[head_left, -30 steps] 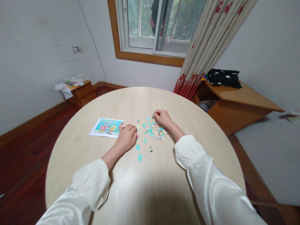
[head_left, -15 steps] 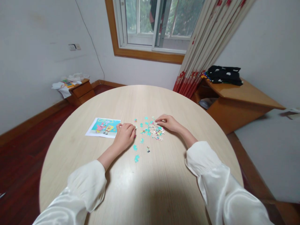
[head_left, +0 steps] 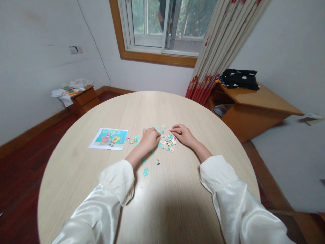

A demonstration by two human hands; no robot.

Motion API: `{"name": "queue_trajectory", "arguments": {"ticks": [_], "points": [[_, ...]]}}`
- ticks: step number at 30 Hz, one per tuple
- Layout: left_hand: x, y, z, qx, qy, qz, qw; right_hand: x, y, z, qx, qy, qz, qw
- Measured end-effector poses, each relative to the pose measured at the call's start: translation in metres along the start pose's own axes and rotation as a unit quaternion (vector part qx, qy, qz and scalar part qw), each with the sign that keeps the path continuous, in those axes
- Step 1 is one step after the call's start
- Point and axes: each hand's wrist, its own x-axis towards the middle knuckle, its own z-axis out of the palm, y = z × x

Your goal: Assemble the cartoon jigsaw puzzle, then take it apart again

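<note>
A loose pile of small jigsaw pieces (head_left: 168, 142), some pale side up and some turquoise, lies mid-table. My left hand (head_left: 150, 139) reaches the pile's left edge with its fingers bent together; whatever is between the fingertips is hidden. At the pile's upper right, my right hand (head_left: 185, 135) rests with fingers loosely stretched and the thumb apart, tips by the pieces. Several turquoise and coloured pieces (head_left: 136, 139) lie left of my left hand. Nearer to me are a turquoise piece (head_left: 145, 172) and a small dark-marked piece (head_left: 158, 162).
A printed cartoon picture (head_left: 108, 139) lies flat on the left of the round wooden table (head_left: 83, 189). Beyond the table stand a low drawer unit (head_left: 85, 101) on the left and a wooden cabinet (head_left: 264, 101) with dark folded cloth (head_left: 240, 79) on the right.
My left hand has moved right, from beside the picture to the pile, uncovering pieces on its left. My right hand stays by the pile, its fingers slightly shifted. The view has tilted slightly.
</note>
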Motion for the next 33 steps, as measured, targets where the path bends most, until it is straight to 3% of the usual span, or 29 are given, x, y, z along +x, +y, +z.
{"name": "queue_trajectory", "arguments": {"ticks": [13,23,28,33], "points": [[0.007,-0.002,0.008,-0.015,0.027,-0.010,0.999,0.001,0.004,0.001,-0.030,-0.010,-0.013,0.999],[0.006,0.002,0.010,0.058,0.054,0.022,0.997,0.008,0.000,0.006,-0.076,0.047,-0.081,0.993],[0.006,-0.003,0.010,0.040,0.067,0.009,0.997,0.008,-0.002,0.007,-0.031,0.114,-0.003,0.993],[0.008,-0.013,0.011,-0.010,0.078,-0.029,0.996,-0.005,0.009,0.005,-0.014,0.057,0.099,0.993]]}}
